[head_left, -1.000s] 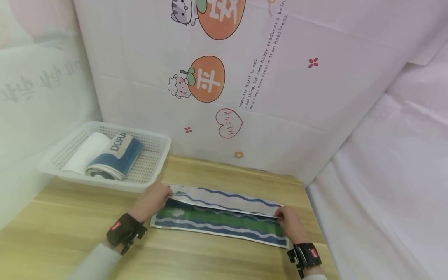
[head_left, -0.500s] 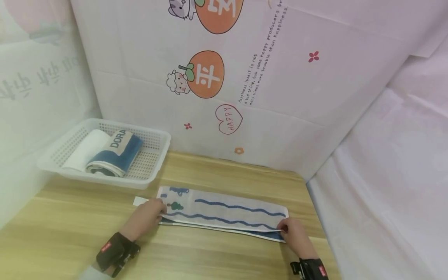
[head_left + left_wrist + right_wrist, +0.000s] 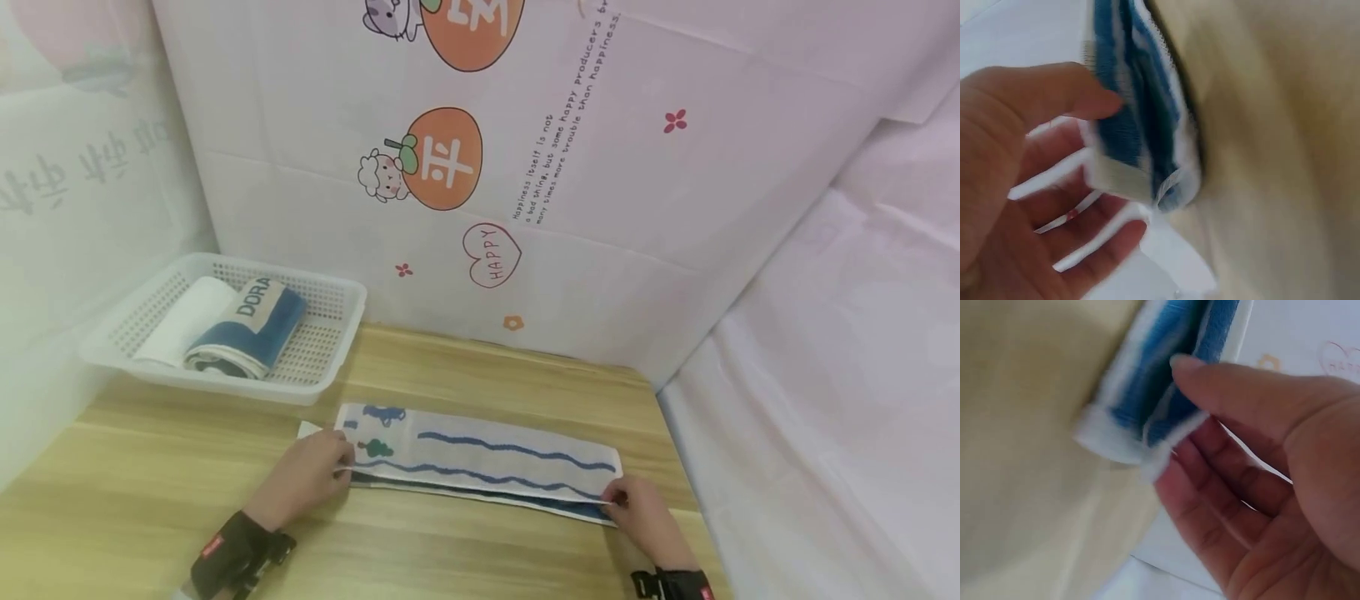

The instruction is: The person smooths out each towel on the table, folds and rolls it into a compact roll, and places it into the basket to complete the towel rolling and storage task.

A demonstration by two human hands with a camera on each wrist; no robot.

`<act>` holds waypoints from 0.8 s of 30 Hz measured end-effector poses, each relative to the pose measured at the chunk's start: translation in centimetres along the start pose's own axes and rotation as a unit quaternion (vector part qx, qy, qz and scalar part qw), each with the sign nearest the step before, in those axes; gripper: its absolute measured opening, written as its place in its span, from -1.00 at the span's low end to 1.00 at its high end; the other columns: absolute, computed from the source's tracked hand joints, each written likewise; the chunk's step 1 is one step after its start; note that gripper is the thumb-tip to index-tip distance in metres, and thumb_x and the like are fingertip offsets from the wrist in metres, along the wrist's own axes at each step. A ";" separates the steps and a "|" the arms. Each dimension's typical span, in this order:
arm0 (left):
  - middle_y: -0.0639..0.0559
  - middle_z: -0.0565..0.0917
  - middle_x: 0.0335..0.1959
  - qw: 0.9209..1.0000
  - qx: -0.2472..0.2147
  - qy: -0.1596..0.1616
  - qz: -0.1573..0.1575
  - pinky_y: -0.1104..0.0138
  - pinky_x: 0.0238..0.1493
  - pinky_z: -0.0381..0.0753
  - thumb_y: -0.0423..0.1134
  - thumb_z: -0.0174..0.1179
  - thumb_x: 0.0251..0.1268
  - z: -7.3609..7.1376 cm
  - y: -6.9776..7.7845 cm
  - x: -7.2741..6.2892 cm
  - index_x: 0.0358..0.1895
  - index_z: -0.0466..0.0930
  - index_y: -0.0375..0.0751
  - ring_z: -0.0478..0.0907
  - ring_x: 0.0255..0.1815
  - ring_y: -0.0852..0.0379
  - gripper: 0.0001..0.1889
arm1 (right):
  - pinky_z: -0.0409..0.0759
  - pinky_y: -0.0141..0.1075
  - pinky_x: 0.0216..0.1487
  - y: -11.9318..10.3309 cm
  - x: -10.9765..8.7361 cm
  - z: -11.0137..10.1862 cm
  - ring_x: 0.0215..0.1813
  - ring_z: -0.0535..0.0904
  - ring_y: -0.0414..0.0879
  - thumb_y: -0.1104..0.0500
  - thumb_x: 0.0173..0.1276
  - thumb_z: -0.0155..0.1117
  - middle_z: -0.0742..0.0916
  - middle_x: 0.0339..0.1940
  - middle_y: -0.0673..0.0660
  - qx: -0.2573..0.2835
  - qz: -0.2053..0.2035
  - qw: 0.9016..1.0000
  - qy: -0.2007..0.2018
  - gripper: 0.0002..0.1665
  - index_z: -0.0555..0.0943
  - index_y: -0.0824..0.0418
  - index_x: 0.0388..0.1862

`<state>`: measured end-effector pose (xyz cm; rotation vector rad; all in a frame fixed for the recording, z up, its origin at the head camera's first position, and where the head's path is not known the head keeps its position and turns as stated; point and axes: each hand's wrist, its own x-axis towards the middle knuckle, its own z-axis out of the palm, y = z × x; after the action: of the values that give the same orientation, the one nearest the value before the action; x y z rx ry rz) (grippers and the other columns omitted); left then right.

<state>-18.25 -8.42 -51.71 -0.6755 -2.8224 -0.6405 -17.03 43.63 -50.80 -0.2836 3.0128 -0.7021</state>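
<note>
A towel (image 3: 487,458) lies folded into a long strip on the wooden table, its pale upper layer marked with blue wavy lines and a small green motif. My left hand (image 3: 307,471) pinches the near left corner of the upper layer between thumb and fingers. At the other end my right hand (image 3: 641,512) pinches the near right corner. The upper layer's near edge is lifted slightly, and the blue inner side (image 3: 1154,369) shows in both wrist views. A white tag (image 3: 1175,256) sticks out from the towel's left end.
A white perforated basket (image 3: 300,392) stands at the back left of the table (image 3: 450,558). It holds a rolled white towel (image 3: 183,321) and a rolled blue towel (image 3: 247,342) with letters on it. Printed white cloth (image 3: 600,275) hangs behind the table.
Both hands have brought the towel's far layer toward the near edge, covering most of the green and blue inner side. Over the last half second they have shifted slightly nearer.
</note>
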 end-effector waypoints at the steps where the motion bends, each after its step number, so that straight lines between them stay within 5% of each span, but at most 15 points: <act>1: 0.16 0.56 -0.46 1.000 0.000 -0.009 -0.002 0.23 -0.31 0.59 -0.33 0.45 -0.08 0.0 0.0 -0.1 -0.47 0.64 -0.05 0.49 -0.38 0.17 -0.84 | 0.56 -0.37 -0.36 0.1 -0.1 0.1 -0.40 0.51 -0.33 0.40 0.12 0.48 0.69 -0.47 -0.07 -0.002 -0.003 1.000 -0.008 -0.84 0.68 0.17 -0.45; 5: 0.19 0.56 -0.44 1.000 -0.006 -0.027 -0.013 0.23 -0.27 0.58 -0.10 0.53 -0.03 0.2 0.3 -0.1 -0.42 0.66 -0.05 0.47 -0.36 0.20 -0.77 | 0.53 -0.40 -0.38 -0.2 -0.2 0.3 -0.41 0.51 -0.32 0.24 0.17 0.53 0.69 -0.47 -0.09 0.012 0.006 0.999 -0.041 -0.87 0.69 0.12 -0.45; 8: 0.13 0.60 -0.33 1.000 -0.020 -0.013 -0.011 0.17 -0.16 0.62 0.00 0.48 0.10 0.4 0.8 0.6 -0.29 0.71 -0.10 0.53 -0.27 0.15 -0.72 | 0.58 -0.33 -0.31 -1.0 0.2 0.5 -0.34 0.58 -0.23 0.12 0.25 0.51 0.70 -0.39 -0.05 0.015 0.031 0.999 -0.017 -0.87 0.70 0.11 -0.37; 11: -0.16 0.67 -0.02 0.999 -0.036 0.002 -0.006 -0.04 0.12 0.62 -0.05 0.38 0.26 0.7 1.6 1.8 -0.03 0.70 -0.25 0.61 0.03 -0.11 -0.64 | 0.65 -0.15 -0.15 -1.8 1.0 1.4 -0.18 0.66 -0.04 0.12 0.29 0.47 0.72 -0.25 0.09 -0.008 0.020 0.999 0.031 -0.79 0.72 0.22 -0.21; 15: -0.54 0.43 0.33 0.999 -0.041 -0.017 -0.027 -0.28 0.33 0.39 -0.11 0.33 0.33 1.8 2.1 2.7 0.28 0.50 -0.43 0.40 0.36 -0.44 -0.43 | 0.63 0.06 0.02 -2.3 2.0 3.2 -0.03 0.65 0.16 0.17 0.27 0.49 0.69 -0.10 0.26 -0.048 0.000 0.998 0.049 -0.64 0.67 0.37 -0.05; 24: -0.56 0.30 0.43 0.997 -0.020 -0.053 -0.053 -0.34 0.34 0.34 -0.07 0.31 0.34 3.9 2.1 3.1 0.33 0.45 -0.44 0.28 0.44 -0.48 -0.36 | 0.61 0.04 0.05 -1.4 1.3 3.6 -0.02 0.62 0.09 0.23 0.23 0.51 0.65 -0.08 0.23 -0.025 0.033 0.997 0.060 -0.61 0.65 0.38 -0.02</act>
<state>-20.22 -3.83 -53.62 -0.5870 -2.9672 -0.7002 -17.84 40.58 -53.45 -0.1487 3.1401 -0.6622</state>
